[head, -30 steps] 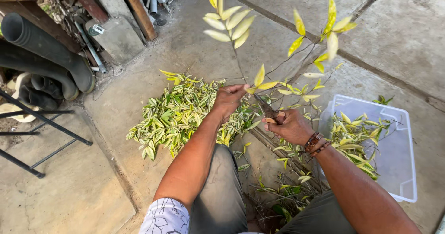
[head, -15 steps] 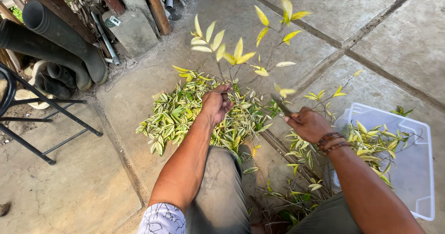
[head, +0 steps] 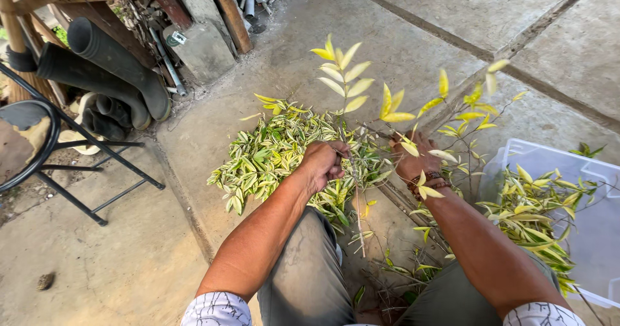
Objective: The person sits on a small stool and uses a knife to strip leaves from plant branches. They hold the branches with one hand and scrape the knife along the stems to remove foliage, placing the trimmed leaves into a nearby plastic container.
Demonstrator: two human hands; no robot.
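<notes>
the left hand [head: 323, 163] grips a thin leafy stem [head: 354, 171], closed around it; the right hand [head: 413, 161] pinches its yellow leaves. a big pile of stripped leaves [head: 271, 158] lies ahead on the concrete; many unstripped branches [head: 529, 216] wait in the clear plastic bin [head: 600, 235].

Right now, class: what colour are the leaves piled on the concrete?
Green with creamy yellow-white edges, in the leaf pile; head view.

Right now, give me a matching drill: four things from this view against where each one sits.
Things:
1. leaf pile
2. clear plastic bin
3. rubber boots
4. leafy branch

Places:
A. far left, by the wooden frame
B. right edge, on the concrete
C. held upright in the left hand
D. on the concrete ahead of the knees

Pairs: 1-D, 2-B, 3-A, 4-C
</notes>
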